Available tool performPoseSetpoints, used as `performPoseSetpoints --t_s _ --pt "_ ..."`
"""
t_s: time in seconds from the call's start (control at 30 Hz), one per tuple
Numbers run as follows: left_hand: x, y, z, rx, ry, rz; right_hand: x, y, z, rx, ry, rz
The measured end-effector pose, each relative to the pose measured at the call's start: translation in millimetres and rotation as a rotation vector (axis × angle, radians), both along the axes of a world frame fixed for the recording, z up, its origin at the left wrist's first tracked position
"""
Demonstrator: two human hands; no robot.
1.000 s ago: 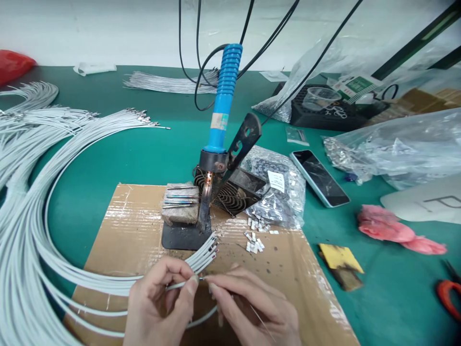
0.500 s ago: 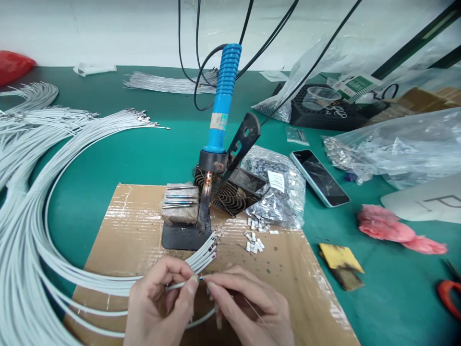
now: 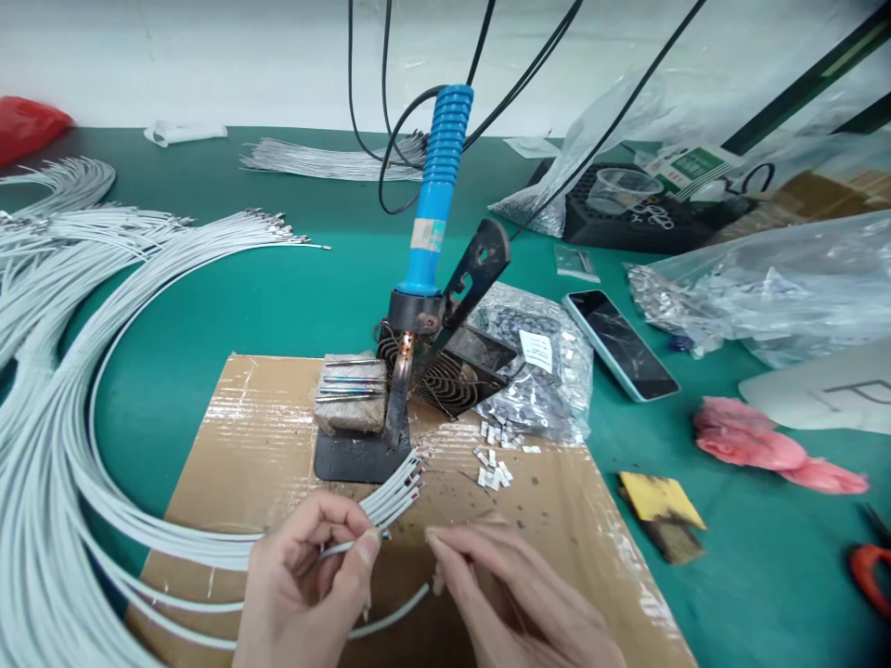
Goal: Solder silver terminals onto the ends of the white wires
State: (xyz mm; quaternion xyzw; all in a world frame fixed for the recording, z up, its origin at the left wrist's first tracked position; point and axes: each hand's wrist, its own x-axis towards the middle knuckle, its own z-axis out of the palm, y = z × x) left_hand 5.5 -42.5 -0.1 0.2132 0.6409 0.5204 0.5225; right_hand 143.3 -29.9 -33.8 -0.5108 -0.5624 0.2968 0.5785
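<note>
My left hand (image 3: 306,584) pinches the end of one thin white wire (image 3: 209,608) between thumb and forefinger, low over the cardboard sheet (image 3: 257,436). Just right of it, my right hand (image 3: 515,594) has its fingers pressed together in a pinch a little apart from the wire tip; what it holds is too small to make out. Several more white wire ends (image 3: 400,487) fan out just above my left hand. Behind them a blue-handled soldering iron (image 3: 432,204) stands tip down in its black stand (image 3: 355,455). Small white metal terminals (image 3: 494,464) lie scattered on the cardboard.
A big bundle of white wires (image 3: 62,371) curves over the green table at the left. A bag of terminals (image 3: 535,371), a phone (image 3: 619,343), plastic bags (image 3: 772,288), pink cloth (image 3: 766,445), a yellow sponge (image 3: 658,496) and red-handled cutters (image 3: 870,566) lie at the right.
My right hand has drawn back to the right, away from the wire tip that my left hand holds. The left hand and wire have stayed in place.
</note>
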Motion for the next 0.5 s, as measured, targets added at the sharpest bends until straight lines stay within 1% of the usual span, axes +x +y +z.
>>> performPoseSetpoints --t_s 0.17,0.3,0.4,0.5 --pt "-1.1 1.0 0.5 0.023 0.069 -0.035 4.0 3.6 1.5 -0.262 0.17 -0.017" --pt "-2.9 -1.2 -0.2 0.03 0.138 -0.08 -0.9 6.3 9.6 -0.414 0.334 0.065" --pt "-3.5 -5.4 -5.4 0.059 0.184 -0.113 -2.6 7.4 12.5 -0.468 0.372 0.146" --pt "-2.7 -9.6 -13.0 0.16 0.2 -0.105 -2.6 8.7 12.2 -0.47 0.324 0.189"
